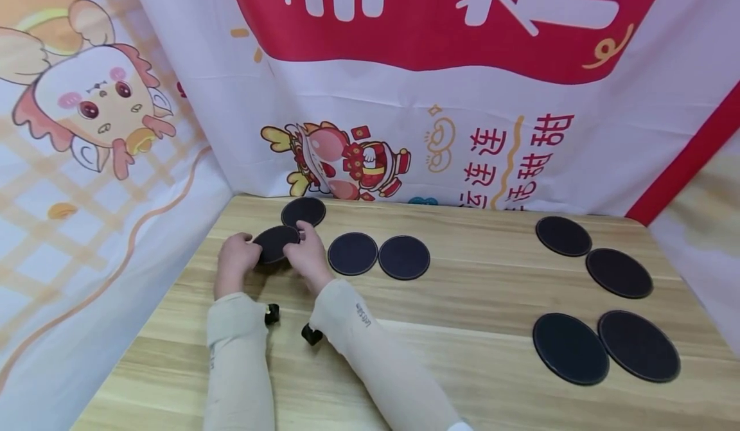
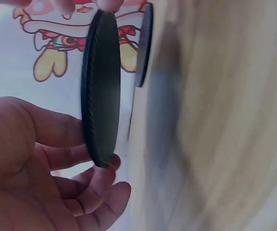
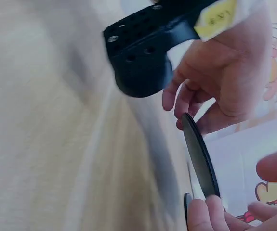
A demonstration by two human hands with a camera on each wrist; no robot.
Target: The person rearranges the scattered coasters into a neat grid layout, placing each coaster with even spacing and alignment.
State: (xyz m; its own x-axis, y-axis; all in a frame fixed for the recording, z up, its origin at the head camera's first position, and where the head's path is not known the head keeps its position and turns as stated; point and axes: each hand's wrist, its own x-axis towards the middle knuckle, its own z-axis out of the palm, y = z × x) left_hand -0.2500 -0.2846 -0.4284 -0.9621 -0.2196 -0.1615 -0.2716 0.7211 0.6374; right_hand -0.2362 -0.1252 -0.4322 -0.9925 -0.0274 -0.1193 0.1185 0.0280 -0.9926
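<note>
A round black coaster (image 1: 276,245) with a stitched edge is held tilted above the wooden table between both hands. My left hand (image 1: 238,259) pinches its left edge, thumb on the upper face and fingers beneath, as the left wrist view shows. At the opposite edge, fingertips of my right hand (image 1: 306,254) curl against the rim, while the right thumb (image 3: 275,166) stands off the face in the right wrist view. Just behind lies another black coaster (image 1: 303,212), partly overlapped in the head view. To the right, two coasters (image 1: 352,254) lie side by side, edges close together.
Farther right on the wooden table (image 1: 451,354) lie a back pair of black coasters (image 1: 618,273) and a front pair (image 1: 571,349). A printed cloth (image 1: 347,90) hangs along the back edge, another (image 1: 87,225) at the left. Each wrist carries a black camera mount (image 3: 143,53).
</note>
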